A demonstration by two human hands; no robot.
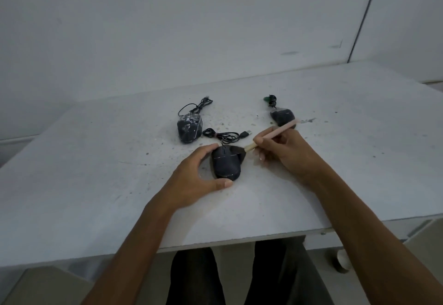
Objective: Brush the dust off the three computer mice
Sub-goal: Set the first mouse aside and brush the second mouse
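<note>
The nearest mouse (225, 164) is gripped on the table (96, 161) between thumb and fingers of the left hand (191, 173), the brush (271, 135) is pinched pen-like in the right hand (280, 149), bristles laid on its right side; short outward strokes are judged needed next.

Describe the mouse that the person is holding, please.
The mouse is dark, matt plastic by its look, with a scroll wheel near its far end and a black cable coiled behind it. It sits buttons up on the pale table. The left hand holds it end to end between thumb and forefinger. The brush in the right hand touches its far right side.
</note>
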